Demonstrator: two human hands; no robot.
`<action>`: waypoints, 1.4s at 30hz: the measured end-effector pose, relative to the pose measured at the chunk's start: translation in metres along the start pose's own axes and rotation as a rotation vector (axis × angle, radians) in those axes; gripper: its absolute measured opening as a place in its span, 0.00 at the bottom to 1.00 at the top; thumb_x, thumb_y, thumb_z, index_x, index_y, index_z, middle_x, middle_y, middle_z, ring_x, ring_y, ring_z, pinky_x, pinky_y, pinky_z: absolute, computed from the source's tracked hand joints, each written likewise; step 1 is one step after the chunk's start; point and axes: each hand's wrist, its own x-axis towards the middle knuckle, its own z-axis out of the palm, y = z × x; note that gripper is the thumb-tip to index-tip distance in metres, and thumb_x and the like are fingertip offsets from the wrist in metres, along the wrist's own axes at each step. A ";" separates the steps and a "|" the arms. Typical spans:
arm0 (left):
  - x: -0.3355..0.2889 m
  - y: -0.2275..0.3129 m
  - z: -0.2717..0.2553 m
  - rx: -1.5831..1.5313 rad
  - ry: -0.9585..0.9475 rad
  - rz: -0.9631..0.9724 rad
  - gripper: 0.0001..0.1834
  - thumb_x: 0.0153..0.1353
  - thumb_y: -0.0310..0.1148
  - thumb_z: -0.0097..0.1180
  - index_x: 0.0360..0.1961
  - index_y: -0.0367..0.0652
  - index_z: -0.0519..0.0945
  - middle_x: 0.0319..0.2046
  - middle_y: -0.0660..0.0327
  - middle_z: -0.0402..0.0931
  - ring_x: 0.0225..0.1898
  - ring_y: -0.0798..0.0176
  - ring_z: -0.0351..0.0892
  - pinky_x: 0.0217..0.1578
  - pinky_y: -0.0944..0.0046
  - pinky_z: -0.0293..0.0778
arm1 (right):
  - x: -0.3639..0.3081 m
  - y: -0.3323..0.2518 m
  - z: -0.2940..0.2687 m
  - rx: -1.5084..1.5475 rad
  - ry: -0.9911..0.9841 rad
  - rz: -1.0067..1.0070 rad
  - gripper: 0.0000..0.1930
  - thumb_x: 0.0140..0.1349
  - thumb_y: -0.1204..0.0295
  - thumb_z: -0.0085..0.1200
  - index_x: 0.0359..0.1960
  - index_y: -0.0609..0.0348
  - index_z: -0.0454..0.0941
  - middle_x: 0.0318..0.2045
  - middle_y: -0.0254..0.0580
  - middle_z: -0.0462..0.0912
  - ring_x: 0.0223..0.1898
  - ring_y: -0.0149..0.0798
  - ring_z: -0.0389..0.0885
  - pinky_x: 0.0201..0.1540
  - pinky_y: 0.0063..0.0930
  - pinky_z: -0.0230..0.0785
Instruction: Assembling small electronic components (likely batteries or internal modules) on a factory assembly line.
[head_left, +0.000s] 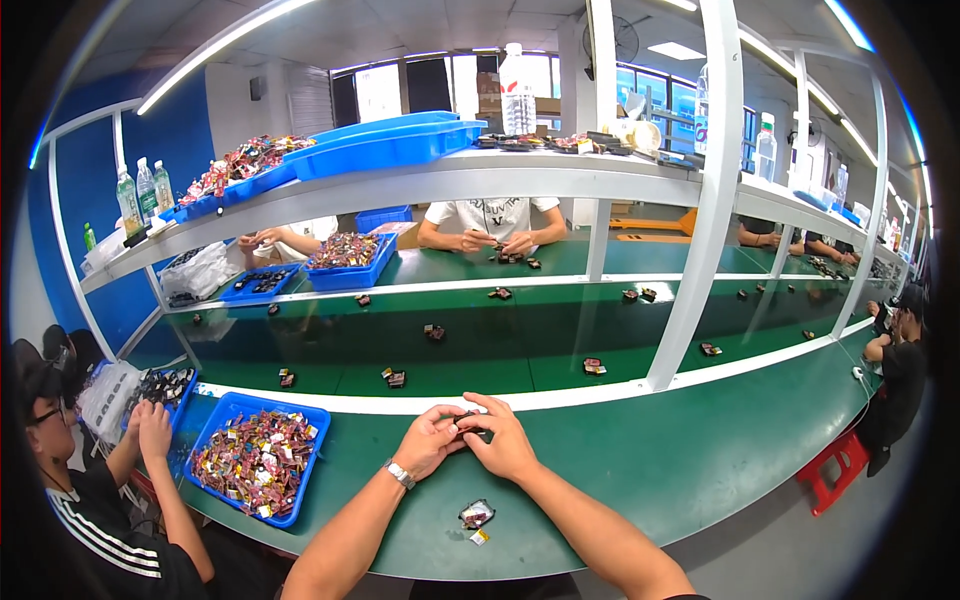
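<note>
Both my hands meet above the green bench (620, 460), fingers closed round a small black part (466, 420) that they largely cover. My left hand (428, 442), with a watch (399, 473) at its wrist, grips the part from the left. My right hand (500, 440) holds it from the other side, fingertips bent over the top. Between my forearms, a small dark-framed piece with a clear middle (477, 514) lies on the bench. A little yellow-and-white piece (479, 537) lies just nearer to me.
A blue tray (322, 425) heaped with small red, white and yellow parts stands left of my hands. Beyond the white rail, small assemblies (396, 378) lie scattered along the green belt (500, 345). A white post (690, 240) rises right of centre. Co-workers sit left, opposite and far right.
</note>
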 end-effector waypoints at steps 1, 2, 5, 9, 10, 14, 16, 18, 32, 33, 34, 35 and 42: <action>0.000 0.000 0.003 0.002 0.028 0.006 0.17 0.64 0.27 0.57 0.53 0.42 0.70 0.51 0.55 0.76 0.54 0.59 0.76 0.58 0.54 0.73 | 0.000 -0.001 -0.002 0.032 -0.029 0.017 0.10 0.55 0.76 0.58 0.39 0.55 0.84 0.61 0.41 0.72 0.64 0.51 0.65 0.64 0.41 0.63; -0.001 0.001 0.004 0.007 0.058 0.013 0.17 0.65 0.27 0.57 0.53 0.42 0.70 0.50 0.55 0.76 0.53 0.59 0.76 0.58 0.54 0.73 | 0.000 -0.002 -0.001 0.033 -0.030 0.012 0.10 0.55 0.76 0.58 0.39 0.55 0.84 0.61 0.41 0.72 0.64 0.51 0.65 0.64 0.41 0.63; 0.000 0.000 0.006 0.003 0.073 0.017 0.18 0.66 0.28 0.55 0.55 0.41 0.69 0.49 0.55 0.77 0.53 0.60 0.77 0.58 0.55 0.74 | 0.001 -0.004 -0.002 0.006 -0.022 0.011 0.08 0.55 0.76 0.59 0.38 0.55 0.84 0.57 0.42 0.75 0.60 0.48 0.69 0.60 0.39 0.66; 0.000 0.003 0.010 0.022 0.082 0.006 0.17 0.67 0.28 0.53 0.56 0.40 0.69 0.50 0.56 0.77 0.52 0.60 0.77 0.58 0.55 0.74 | 0.004 -0.006 -0.003 -0.109 0.060 -0.037 0.08 0.55 0.76 0.60 0.37 0.58 0.83 0.48 0.43 0.78 0.52 0.46 0.74 0.53 0.35 0.70; -0.001 0.003 0.010 0.022 0.088 0.009 0.17 0.67 0.28 0.53 0.56 0.40 0.69 0.50 0.56 0.77 0.52 0.60 0.77 0.58 0.55 0.74 | 0.005 -0.006 -0.002 -0.112 0.094 -0.063 0.08 0.54 0.77 0.61 0.37 0.59 0.82 0.45 0.43 0.79 0.49 0.45 0.76 0.51 0.34 0.71; 0.000 0.003 0.013 0.057 0.098 -0.035 0.16 0.69 0.26 0.48 0.56 0.39 0.68 0.51 0.55 0.75 0.54 0.61 0.76 0.58 0.56 0.74 | 0.008 -0.013 -0.002 -0.134 0.183 -0.080 0.06 0.53 0.78 0.62 0.33 0.59 0.81 0.39 0.40 0.79 0.43 0.43 0.78 0.44 0.33 0.73; -0.001 0.005 0.012 0.062 0.114 -0.044 0.15 0.70 0.25 0.46 0.57 0.38 0.67 0.52 0.54 0.75 0.55 0.61 0.76 0.58 0.57 0.74 | 0.008 -0.008 -0.001 -0.195 0.153 -0.084 0.06 0.52 0.79 0.62 0.31 0.59 0.80 0.35 0.39 0.78 0.38 0.41 0.79 0.38 0.32 0.73; 0.002 0.005 0.012 0.075 0.092 -0.046 0.16 0.69 0.27 0.49 0.56 0.41 0.68 0.51 0.56 0.76 0.53 0.62 0.76 0.57 0.57 0.74 | 0.009 -0.006 -0.002 -0.241 0.193 -0.157 0.06 0.51 0.79 0.62 0.31 0.58 0.80 0.33 0.39 0.78 0.36 0.41 0.79 0.34 0.32 0.73; 0.003 -0.001 0.018 0.174 0.224 -0.026 0.13 0.68 0.28 0.50 0.53 0.39 0.71 0.43 0.58 0.80 0.44 0.65 0.80 0.45 0.62 0.80 | 0.003 -0.009 0.000 -0.291 0.096 -0.096 0.09 0.51 0.76 0.62 0.35 0.56 0.80 0.35 0.38 0.77 0.40 0.42 0.79 0.40 0.34 0.76; 0.003 -0.001 0.019 0.185 0.241 -0.020 0.12 0.68 0.27 0.50 0.52 0.39 0.72 0.41 0.58 0.80 0.42 0.65 0.81 0.43 0.63 0.81 | 0.003 -0.007 0.001 -0.291 0.097 -0.096 0.09 0.51 0.76 0.62 0.35 0.56 0.80 0.35 0.38 0.77 0.40 0.42 0.79 0.40 0.34 0.76; 0.003 -0.001 0.019 0.196 0.258 -0.014 0.12 0.68 0.27 0.49 0.51 0.38 0.72 0.40 0.58 0.80 0.41 0.66 0.81 0.42 0.64 0.81 | 0.002 -0.006 0.002 -0.285 0.102 -0.094 0.09 0.51 0.76 0.63 0.35 0.57 0.80 0.36 0.38 0.77 0.40 0.42 0.79 0.40 0.34 0.76; 0.004 -0.002 0.020 0.197 0.258 -0.014 0.12 0.68 0.27 0.49 0.51 0.38 0.72 0.40 0.58 0.80 0.41 0.66 0.81 0.42 0.64 0.81 | 0.002 -0.005 0.003 -0.280 0.106 -0.091 0.10 0.50 0.76 0.63 0.36 0.57 0.80 0.36 0.38 0.77 0.39 0.42 0.79 0.40 0.34 0.76; 0.004 -0.007 0.016 0.278 0.314 0.035 0.10 0.68 0.26 0.49 0.50 0.37 0.72 0.36 0.59 0.80 0.37 0.68 0.81 0.38 0.67 0.80 | 0.002 -0.008 0.006 -0.233 0.124 -0.098 0.10 0.50 0.78 0.63 0.35 0.57 0.81 0.36 0.39 0.77 0.39 0.43 0.79 0.40 0.34 0.75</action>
